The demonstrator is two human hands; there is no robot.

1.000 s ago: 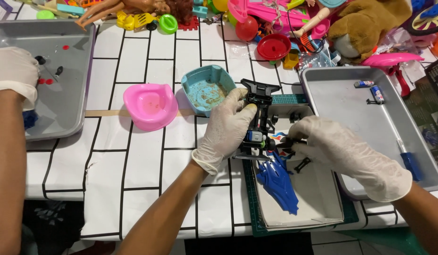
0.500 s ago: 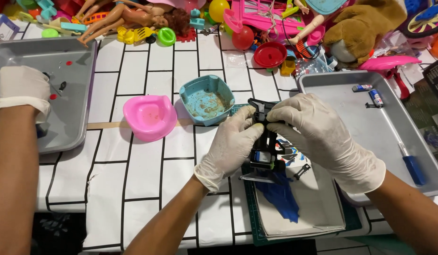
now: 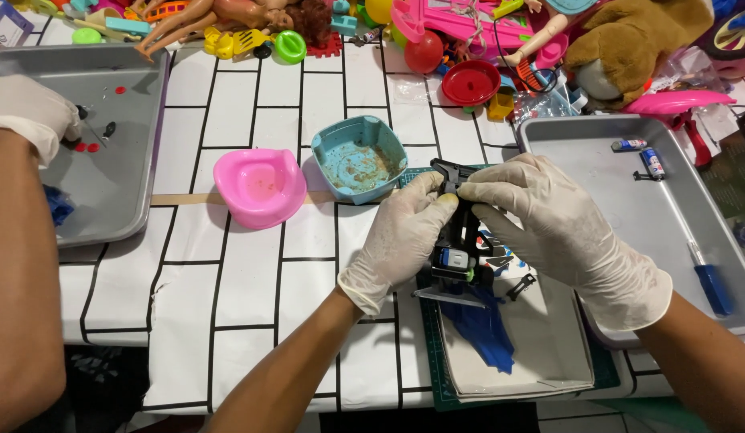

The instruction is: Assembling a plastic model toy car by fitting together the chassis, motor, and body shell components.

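- Near centre, over a white tray [image 3: 549,353]: black toy car chassis [image 3: 460,248], held upright.
- Left hand [image 3: 404,236], gloved: fingers curled, gripping chassis's left side.
- Right hand [image 3: 549,228], gloved: fingertips pinching its far end.
- Left of these: teal bowl [image 3: 358,159], pink toy potty [image 3: 258,186].

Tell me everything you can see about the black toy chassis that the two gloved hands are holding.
The black toy chassis looks like hard plastic, long and narrow, with a small blue part and a green bit near its lower end. It stands nearly lengthwise away from the person, above a white tray where a blue piece lies. The left hand grips its left side; the right hand covers its top and right side. No wheels are visible.
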